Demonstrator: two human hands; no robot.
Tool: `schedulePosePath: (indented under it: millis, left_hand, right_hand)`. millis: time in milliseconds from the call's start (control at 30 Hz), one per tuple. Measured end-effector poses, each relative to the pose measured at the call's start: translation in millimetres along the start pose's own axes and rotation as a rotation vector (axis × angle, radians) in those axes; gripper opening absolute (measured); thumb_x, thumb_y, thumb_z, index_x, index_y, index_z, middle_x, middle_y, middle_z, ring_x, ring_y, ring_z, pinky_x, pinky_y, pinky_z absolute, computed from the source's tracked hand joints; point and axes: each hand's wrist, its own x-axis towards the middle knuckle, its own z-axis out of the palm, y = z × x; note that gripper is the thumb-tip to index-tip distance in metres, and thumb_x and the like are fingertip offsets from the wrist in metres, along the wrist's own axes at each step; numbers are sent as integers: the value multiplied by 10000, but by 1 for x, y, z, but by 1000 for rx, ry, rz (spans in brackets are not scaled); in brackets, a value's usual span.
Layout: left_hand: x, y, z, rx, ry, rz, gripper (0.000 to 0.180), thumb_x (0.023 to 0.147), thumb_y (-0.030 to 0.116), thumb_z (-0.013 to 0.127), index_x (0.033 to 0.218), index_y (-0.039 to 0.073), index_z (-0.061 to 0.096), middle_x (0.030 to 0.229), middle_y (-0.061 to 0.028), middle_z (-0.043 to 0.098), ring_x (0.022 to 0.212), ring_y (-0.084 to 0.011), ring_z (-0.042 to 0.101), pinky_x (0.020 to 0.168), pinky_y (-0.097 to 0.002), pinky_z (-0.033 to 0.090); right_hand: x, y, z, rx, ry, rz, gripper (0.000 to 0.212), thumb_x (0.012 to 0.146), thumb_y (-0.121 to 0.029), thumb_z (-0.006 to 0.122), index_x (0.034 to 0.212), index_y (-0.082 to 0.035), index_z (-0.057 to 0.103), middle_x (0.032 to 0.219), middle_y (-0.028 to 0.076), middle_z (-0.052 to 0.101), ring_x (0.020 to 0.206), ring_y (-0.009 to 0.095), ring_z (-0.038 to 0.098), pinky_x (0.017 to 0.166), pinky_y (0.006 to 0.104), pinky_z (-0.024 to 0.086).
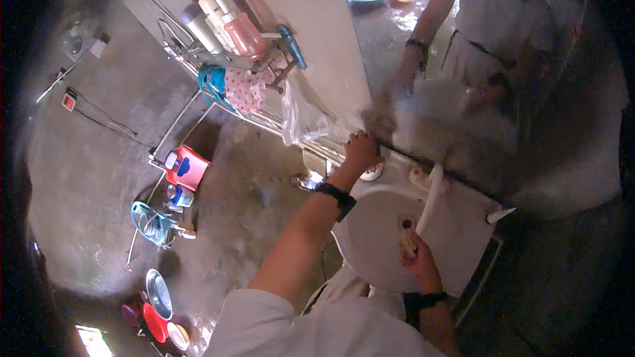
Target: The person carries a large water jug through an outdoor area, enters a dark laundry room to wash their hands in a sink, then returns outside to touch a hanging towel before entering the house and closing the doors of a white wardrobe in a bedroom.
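We see the right hand [419, 260] curled round a small pale-yellow lump [408, 246] at its eleven o'clock, inside the white ceramic basin [370, 238]; whether the left hand [362, 152] grips anything, we cannot tell.

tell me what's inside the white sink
In the white sink a dark drain hole shows, and near it the right hand holds a small pale object. The hand covers part of that object and hides the basin surface beneath.
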Motion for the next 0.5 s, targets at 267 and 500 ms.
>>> schedulePosePath:
  millis: [267,500]
  left_hand:
    - [-31,-14,41,261,665,182,586,787,149,560,1332,61,366,1347,-220,371,1223,-386,369,1016,-567,286]
    - [-140,111,153,-971,-354,401,620,766,100,580,1341,77,351,1280,-211,418,1118,-349,454,904,-517,399]
  right_hand:
    - [56,6,-39,-279,-348,-330,222,850,-281,581,955,-93,530,809,77,598,554,145,531,450,285,453]
    - [65,-39,4,105,221,10,254,871,-250,507,1075,-100,529,892,59,587,746,183,575,637,331,485]
